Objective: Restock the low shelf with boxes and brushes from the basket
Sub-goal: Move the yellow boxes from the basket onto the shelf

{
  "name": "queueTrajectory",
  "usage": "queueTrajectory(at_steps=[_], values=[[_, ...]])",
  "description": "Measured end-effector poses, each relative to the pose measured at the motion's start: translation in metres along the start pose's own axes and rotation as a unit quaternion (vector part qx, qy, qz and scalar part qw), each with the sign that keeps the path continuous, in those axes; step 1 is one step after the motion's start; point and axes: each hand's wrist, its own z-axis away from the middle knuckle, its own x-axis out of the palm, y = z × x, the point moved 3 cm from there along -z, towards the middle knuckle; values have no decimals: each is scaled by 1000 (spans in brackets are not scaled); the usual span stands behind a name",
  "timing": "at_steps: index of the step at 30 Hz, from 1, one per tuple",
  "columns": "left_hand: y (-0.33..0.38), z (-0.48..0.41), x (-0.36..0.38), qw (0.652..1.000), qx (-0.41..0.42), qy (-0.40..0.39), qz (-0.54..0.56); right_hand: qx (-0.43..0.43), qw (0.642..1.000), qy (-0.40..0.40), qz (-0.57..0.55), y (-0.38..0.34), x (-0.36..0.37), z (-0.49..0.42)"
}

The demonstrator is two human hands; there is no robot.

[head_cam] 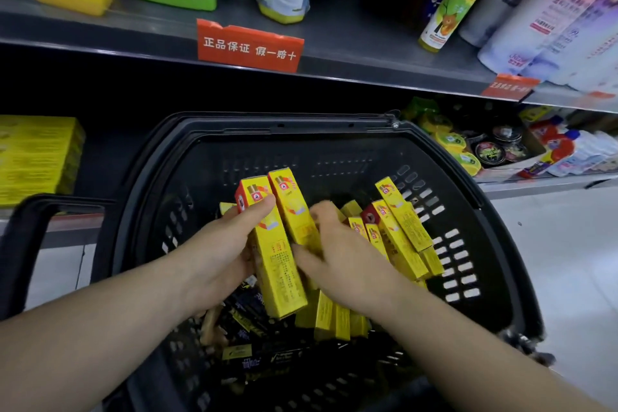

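Est. early stage: L hand [220,251] clamps yellow boxes [281,264]; R hand [344,257] among boxes, grip unclear; basket [334,125] mostly full.

Boxes [401,237] in basket [334,120], brushes [247,318] perhaps beneath

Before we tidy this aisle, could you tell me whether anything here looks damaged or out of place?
The red label on the upper shelf edge has a ragged, torn-looking top edge. In the basket the yellow boxes lie jumbled at different angles over black packs; none looks crushed.
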Motion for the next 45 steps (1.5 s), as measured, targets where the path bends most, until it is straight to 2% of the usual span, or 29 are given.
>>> queueTrajectory(at_steps=[3,4,8,11,13,15,16,18,24,29,32,34,36,39,41,45], values=[[1,1,-6,999,-2,39,0,21,977,-103,-183,-2,15,0],[2,1,-7,999,-2,47,-2,24,970,-120,-212,1,15,0],[3,3,-8,998,8,61,-24,8,963,-151,-224,3,9,0],[2,5,-10,994,-3,81,-72,29,970,-201,-135,19,-10,-4],[2,6,-11,993,-8,85,-81,82,978,-187,43,48,-24,-11],[2,6,-12,993,-13,86,-85,188,939,-175,229,78,-29,-14],[1,6,-12,992,-14,85,-88,229,920,-183,262,88,-25,-14],[1,5,-13,992,-16,80,-92,257,912,-183,263,101,-7,-17],[1,5,-17,992,-1,93,-81,251,913,-35,320,99,26,-22],[7,12,-23,995,13,91,-50,266,935,-9,233,99,25,-19],[14,15,-23,995,24,92,-27,292,956,28,18,85,12,-12],[19,18,-23,996,32,85,-15,235,961,58,-134,61,-1,-9],[24,21,-22,996,40,76,1,137,963,89,-215,30,-13,-6],[33,29,-26,995,64,76,7,3,968,89,-236,-20,-20,-2],[39,35,-33,993,85,86,12,-45,960,78,-264,-47,-17,-3],[53,50,-57,987,117,94,55,-112,936,-22,-333,-89,-9,-16]])
